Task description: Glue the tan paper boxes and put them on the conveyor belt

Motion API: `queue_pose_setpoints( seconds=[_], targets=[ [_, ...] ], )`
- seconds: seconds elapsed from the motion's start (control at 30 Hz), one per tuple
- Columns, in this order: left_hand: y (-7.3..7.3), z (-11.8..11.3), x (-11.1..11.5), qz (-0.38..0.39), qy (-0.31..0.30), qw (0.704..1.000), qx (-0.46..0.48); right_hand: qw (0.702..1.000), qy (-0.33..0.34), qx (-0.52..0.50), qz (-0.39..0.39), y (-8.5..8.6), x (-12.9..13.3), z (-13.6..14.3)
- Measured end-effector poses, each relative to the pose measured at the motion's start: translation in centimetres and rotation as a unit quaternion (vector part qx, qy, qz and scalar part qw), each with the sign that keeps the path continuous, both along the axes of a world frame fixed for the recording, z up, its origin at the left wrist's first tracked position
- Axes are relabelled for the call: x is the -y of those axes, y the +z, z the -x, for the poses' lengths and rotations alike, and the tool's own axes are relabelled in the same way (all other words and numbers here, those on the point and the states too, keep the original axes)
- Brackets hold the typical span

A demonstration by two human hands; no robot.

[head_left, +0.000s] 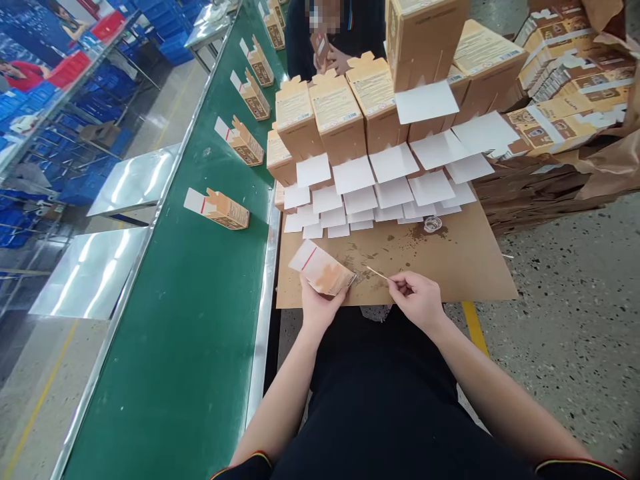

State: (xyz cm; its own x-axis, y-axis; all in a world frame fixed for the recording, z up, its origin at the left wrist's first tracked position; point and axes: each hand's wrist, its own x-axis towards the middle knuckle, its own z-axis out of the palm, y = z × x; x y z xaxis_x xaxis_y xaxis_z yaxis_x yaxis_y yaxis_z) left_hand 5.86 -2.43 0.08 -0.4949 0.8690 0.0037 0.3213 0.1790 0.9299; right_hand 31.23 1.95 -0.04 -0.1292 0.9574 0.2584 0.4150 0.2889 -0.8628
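Observation:
A small printed carton, its white flap with a red line raised, is in my left hand, tilted over the near edge of a brown cardboard-topped table. Between the thumb and fingers of my right hand is a thin stick, its tip pointing left at the carton without touching it. Dark wet-looking smears mark the board beyond my hands. Near them stands a small clear round dish.
Rows of cartons with white flaps are stacked across the table's far side. Left is a green conveyor carrying several open cartons. A person sits beyond the stack. Flat cartons are piled at right.

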Motion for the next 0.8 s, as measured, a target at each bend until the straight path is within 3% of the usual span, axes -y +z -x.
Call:
queue_pose_setpoints(
  seconds=[0.23, 0.4, 0.53, 0.67, 0.73, 0.8],
  targets=[
    [-1.2, -0.6, 0.4, 0.020, -0.005, 0.990, -0.137, 0.998, -0.052, -0.007, 0.025, 0.8, 2.4, -2.1],
    [-0.7, 0.6, 0.2, 0.013, -0.009, 0.997, -0.078, 0.997, -0.071, -0.017, 0.015, 0.6, 2.5, -2.6],
    [1.5, 6.5, 0.8, -0.031, 0.100, 0.994, 0.008, 0.993, -0.117, -0.008, 0.016, 0.5, 2.1, -3.6],
    [4.3, 15.1, 1.8, -0.082, 0.251, 0.964, -0.028, 0.992, -0.126, -0.016, 0.028, 0.4, 1.1, -4.2],
    [4.8, 18.1, 2.5, -0.054, 0.305, 0.950, -0.044, 0.993, -0.114, -0.024, 0.022, 0.4, 0.6, -4.0],
    [4.5, 19.4, 3.3, 0.001, 0.316, 0.948, -0.032, 0.994, -0.101, -0.028, 0.011, 0.5, 0.1, -3.7]
  ],
)
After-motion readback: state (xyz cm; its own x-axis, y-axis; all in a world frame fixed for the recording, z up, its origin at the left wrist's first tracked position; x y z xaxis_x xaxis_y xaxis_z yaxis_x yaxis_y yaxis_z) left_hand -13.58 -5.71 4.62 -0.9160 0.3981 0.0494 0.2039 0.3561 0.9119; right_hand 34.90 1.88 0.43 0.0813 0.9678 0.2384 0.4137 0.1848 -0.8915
